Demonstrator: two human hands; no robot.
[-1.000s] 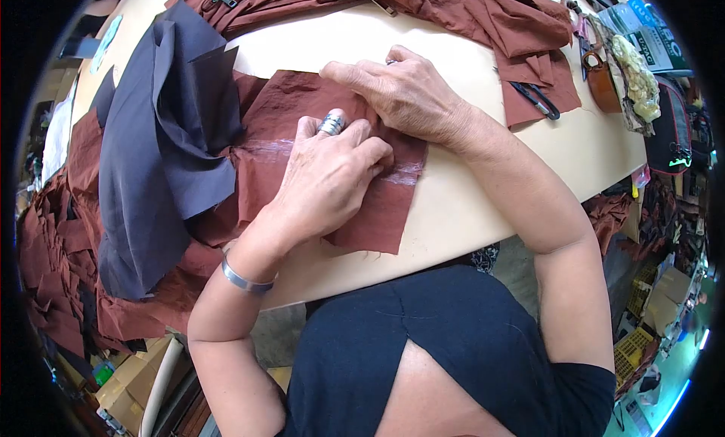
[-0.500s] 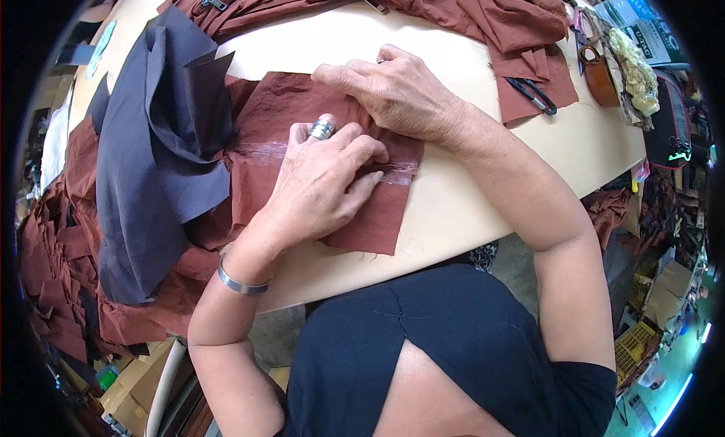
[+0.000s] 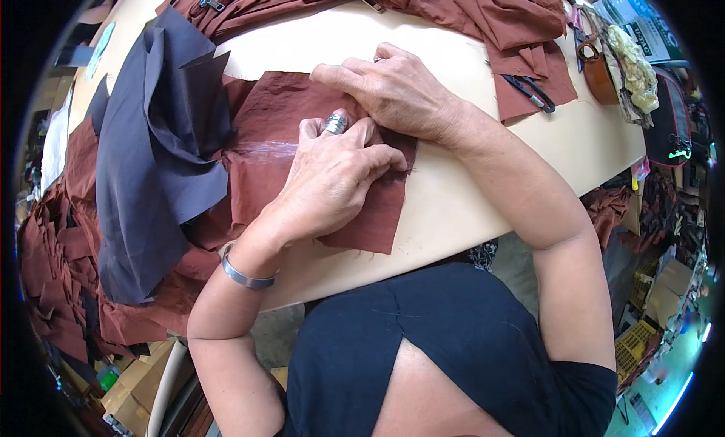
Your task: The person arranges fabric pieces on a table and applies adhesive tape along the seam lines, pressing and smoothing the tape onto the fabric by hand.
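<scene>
A reddish-brown fabric piece (image 3: 268,108) lies on the cream tabletop in front of me. Across its middle runs a shiny, clear-whitish strip (image 3: 264,151), whose right end is hidden by my fingers. My left hand (image 3: 332,169), with a wide silver ring on one finger, is closed with bent fingers on the fabric near its right edge. Just above it, my right hand (image 3: 400,93) is curled over the fabric's upper right part, fingers bent down onto it. The fingertips of both hands are partly hidden. Dark navy fabric (image 3: 155,165) overlaps the brown piece on the left.
Gathered brown garments with zipper pulls (image 3: 302,10) lie along the far side. A black-handled tool (image 3: 531,93) rests on brown cloth at right, near a brown cup-like holder (image 3: 598,74). Brown scraps (image 3: 60,278) hang at left. Cardboard (image 3: 140,388) stands below.
My left hand has shifted slightly up and right, closer to my right hand. The strip's right end has gone from view, and the fabric's right edge is drawn in a little.
</scene>
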